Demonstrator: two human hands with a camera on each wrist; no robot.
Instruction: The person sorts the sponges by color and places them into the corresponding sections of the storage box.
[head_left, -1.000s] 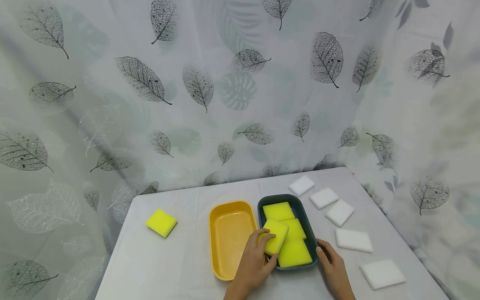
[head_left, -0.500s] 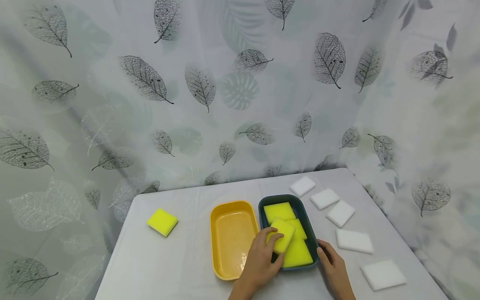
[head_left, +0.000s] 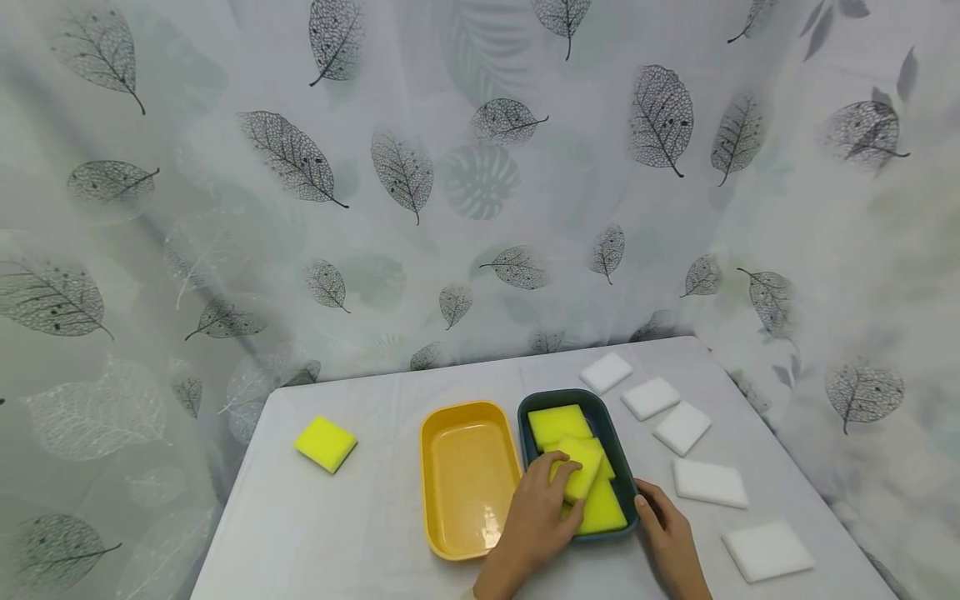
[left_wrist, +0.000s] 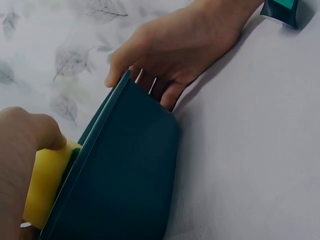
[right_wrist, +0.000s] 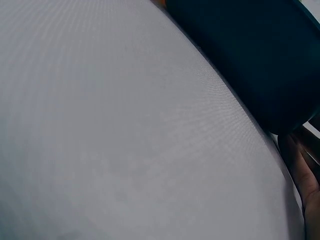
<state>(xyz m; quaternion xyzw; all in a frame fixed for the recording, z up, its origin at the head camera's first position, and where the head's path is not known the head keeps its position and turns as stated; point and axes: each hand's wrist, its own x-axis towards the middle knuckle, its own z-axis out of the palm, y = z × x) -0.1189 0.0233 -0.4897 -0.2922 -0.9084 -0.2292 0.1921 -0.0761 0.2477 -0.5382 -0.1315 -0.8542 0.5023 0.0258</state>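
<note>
My left hand (head_left: 536,521) holds a yellow scouring sponge (head_left: 587,462) by its edges, over the dark teal tray (head_left: 611,437). Below it, several more yellow sponges (head_left: 558,423) lie inside that tray. A dark green layer shows on the held sponge (left_wrist: 45,187) in the left wrist view. My right hand (head_left: 669,537) grips the tray's near right corner. In the left wrist view, that hand's thumb lies at the rim while its other fingers are against the outer wall (left_wrist: 135,160). The right wrist view shows mostly cloth and the tray's dark side (right_wrist: 250,55).
A yellow-orange tray (head_left: 463,475) stands just left of the teal one. Farther left lies a single yellow sponge (head_left: 326,443). Several white sponge blocks (head_left: 708,482) are scattered along the right side of the white-covered table (head_left: 360,525). A leaf-print curtain (head_left: 450,208) hangs behind.
My left hand has shifted right with the sponge, from the teal tray's left side to over its middle. The right hand has kept its place on the tray.
</note>
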